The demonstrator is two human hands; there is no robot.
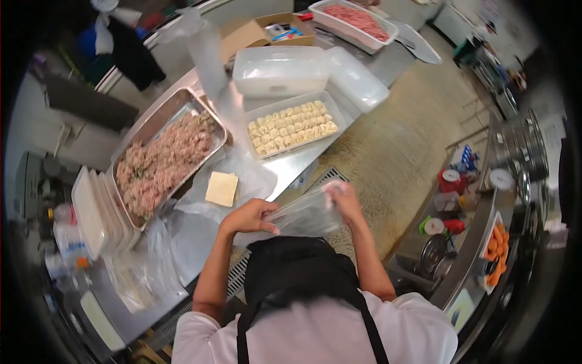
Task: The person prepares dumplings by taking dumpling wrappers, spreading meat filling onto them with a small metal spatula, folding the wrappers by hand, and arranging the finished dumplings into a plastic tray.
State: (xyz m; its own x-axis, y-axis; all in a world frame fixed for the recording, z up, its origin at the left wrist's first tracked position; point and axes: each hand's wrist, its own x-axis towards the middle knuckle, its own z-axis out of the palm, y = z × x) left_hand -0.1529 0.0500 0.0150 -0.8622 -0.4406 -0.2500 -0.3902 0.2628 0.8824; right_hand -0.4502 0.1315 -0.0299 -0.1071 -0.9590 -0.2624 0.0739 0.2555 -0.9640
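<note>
A clear plastic bag (306, 213) is stretched between my hands in front of the black apron. My left hand (251, 217) is closed on its left edge, and my right hand (341, 199) grips its right end. Left of the bag, a stack of square wrappers (222, 188) lies on thin plastic on the steel table (291, 173). Beyond it, a tray of folded dumplings (292, 128) sits in rows. A metal pan (225, 124) holds minced filling (163, 159) at the left.
Lidded plastic containers (282, 71) stand behind the dumplings, near a cardboard box (242, 41). A white basket of raw meat (357, 23) is at the back. Stacked trays (91, 212) are at left. Carrots (497, 252) lie on the right counter.
</note>
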